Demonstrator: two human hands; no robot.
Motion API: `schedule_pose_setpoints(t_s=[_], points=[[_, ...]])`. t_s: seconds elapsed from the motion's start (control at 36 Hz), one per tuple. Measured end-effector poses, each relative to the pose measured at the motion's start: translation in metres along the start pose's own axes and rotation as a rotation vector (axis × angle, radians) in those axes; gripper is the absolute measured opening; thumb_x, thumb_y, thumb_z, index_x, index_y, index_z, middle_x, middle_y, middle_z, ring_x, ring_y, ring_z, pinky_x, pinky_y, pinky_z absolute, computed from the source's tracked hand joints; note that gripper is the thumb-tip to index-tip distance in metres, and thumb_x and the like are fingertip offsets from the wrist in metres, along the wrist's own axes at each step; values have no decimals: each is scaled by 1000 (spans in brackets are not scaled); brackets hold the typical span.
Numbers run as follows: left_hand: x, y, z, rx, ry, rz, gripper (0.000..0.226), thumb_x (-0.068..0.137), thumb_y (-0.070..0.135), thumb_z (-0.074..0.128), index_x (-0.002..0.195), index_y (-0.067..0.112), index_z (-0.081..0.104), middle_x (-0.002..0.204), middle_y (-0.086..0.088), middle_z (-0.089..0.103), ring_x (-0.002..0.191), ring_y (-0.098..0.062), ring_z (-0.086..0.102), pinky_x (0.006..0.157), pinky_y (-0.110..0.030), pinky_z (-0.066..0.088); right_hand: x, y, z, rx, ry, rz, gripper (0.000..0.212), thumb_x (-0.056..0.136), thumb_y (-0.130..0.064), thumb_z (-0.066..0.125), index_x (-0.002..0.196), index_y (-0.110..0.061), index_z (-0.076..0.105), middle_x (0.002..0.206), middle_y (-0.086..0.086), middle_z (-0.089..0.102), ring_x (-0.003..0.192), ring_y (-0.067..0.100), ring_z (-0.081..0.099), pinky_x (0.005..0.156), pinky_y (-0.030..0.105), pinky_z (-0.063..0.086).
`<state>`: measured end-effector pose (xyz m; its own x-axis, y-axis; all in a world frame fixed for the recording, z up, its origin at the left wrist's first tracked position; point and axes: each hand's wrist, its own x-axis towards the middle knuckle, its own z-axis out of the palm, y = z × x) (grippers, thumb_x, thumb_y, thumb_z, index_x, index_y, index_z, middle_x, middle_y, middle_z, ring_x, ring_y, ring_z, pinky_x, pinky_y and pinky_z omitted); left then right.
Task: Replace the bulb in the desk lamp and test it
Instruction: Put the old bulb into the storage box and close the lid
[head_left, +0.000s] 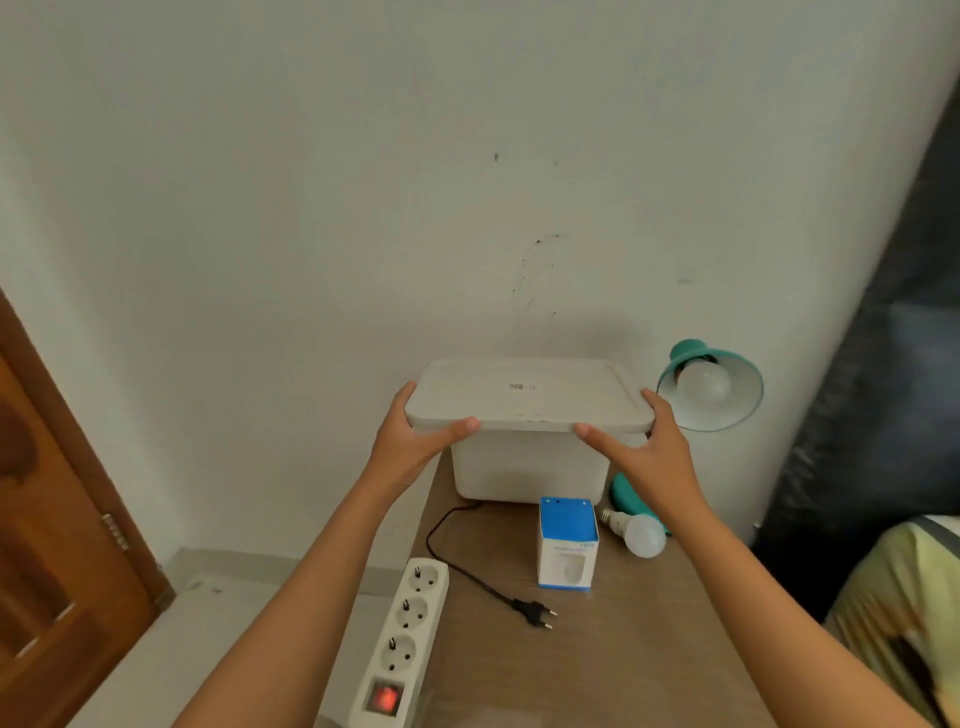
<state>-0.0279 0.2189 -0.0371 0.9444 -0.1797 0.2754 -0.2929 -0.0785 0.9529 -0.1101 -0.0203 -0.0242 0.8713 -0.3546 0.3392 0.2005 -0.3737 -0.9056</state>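
Head view: wooden table (623, 665) against a white wall (363, 182), brown door (52, 519) at 9 o'clock.
Left hand (415, 441): grasping the box lid (524, 395).
Right hand (644, 447): grasping the same lid.
Spare bulb (641, 532): at 6 o'clock of the right hand.
Lamp (711, 384): at 3 o'clock, bulb fitted.
Plug (535, 613): lying loose beside the power strip (405, 639).

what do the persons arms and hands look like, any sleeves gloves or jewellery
Both forearms are bare right down to the bottom edge of the picture, with no sleeve in view. The left hand and right hand are ungloved. No watch, bracelet or ring shows on either, and the visible thumbnails look short and unpainted.
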Motion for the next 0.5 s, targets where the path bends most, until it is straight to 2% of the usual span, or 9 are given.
schedule_pose_setpoints(t_s=[0.03,0.08,0.17,0.22,0.28,0.31,0.39,0.44,0.5], points=[[-14,0,2,2,3,2,55,66,29,83,106,41,48,113,9,60,106,-8,58,72,-11,51,-13,0,-5,-16,0,10,78,70,-31,78,134,-20,35,114,-7,47,104,9,46,86,18,40],[-41,-2,6,-4,8,-3,59,60,37,86,104,43,47,113,10,60,106,-8,58,78,-15,51,-38,3,-14,-50,6,24,85,68,-34,79,138,-17,33,116,-8,44,107,8,43,90,23,38],[-81,-13,11,13,0,-19,78,50,52,83,118,32,51,117,4,62,109,-12,59,92,-32,52,-74,13,-29,-89,35,18,84,63,-37,81,132,-19,38,115,-11,47,107,8,47,91,25,42],[-106,-21,15,25,-9,-20,86,50,53,83,124,25,50,118,3,62,110,-14,59,91,-34,53,-98,17,-37,-98,38,16,77,62,-36,83,126,-23,41,107,-16,49,99,2,50,85,16,44],[-134,-30,21,45,-16,-36,90,49,55,83,126,23,48,117,5,60,110,-13,58,88,-30,53,-130,24,-44,-111,36,-9,68,64,-31,82,117,-30,40,98,-25,46,90,-6,50,71,5,42],[-147,-34,23,57,-19,-53,93,48,56,82,128,24,46,118,6,59,111,-11,57,88,-29,53,-145,28,-47,-110,40,-23,68,65,-31,81,117,-31,39,99,-26,45,90,-8,49,70,3,41],[-184,-54,30,90,-39,-122,107,45,61,82,136,24,39,128,4,53,118,-14,51,96,-36,50,-187,49,-54,-132,35,-3,78,63,-40,80,126,-32,36,117,-17,44,107,-1,46,88,14,41],[-205,-65,35,145,-60,-169,111,47,61,83,140,26,32,134,4,47,123,-15,46,101,-39,46,-210,66,-57,-157,25,43,82,63,-39,81,131,-29,35,123,-13,43,112,1,42,94,22,39],[-221,-75,40,189,-90,-200,106,59,44,85,144,25,24,134,9,40,122,-10,39,102,-31,40,-226,82,-58,-202,22,102,88,62,-37,82,135,-24,34,130,-6,45,114,3,40,97,24,37]])
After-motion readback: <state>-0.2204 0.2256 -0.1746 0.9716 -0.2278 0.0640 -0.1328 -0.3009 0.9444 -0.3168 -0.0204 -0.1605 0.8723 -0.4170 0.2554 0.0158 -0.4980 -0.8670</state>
